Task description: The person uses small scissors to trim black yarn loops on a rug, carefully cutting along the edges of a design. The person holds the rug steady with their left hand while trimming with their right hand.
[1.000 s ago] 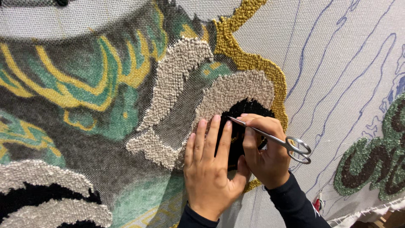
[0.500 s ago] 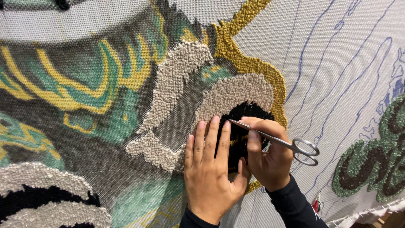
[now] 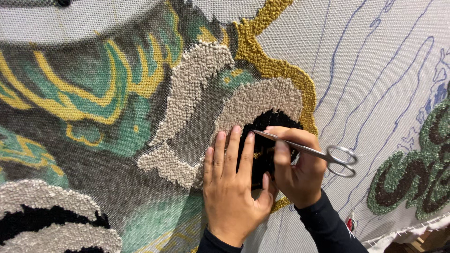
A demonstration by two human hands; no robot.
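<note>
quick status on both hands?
Left hand: open, flat against the tufted rug canvas, holding nothing.
Right hand: closed around metal scissors, tips at the black patch.

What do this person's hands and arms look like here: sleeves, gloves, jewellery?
Both hands are bare: no gloves, and no rings or watch show. The left hand and the right hand each come out of a long, dark, close-fitting sleeve that ends at the wrist. The right sleeve looks navy to black, plain, with no visible markings; the left sleeve shows only its cuff at the frame's lower edge.
</note>
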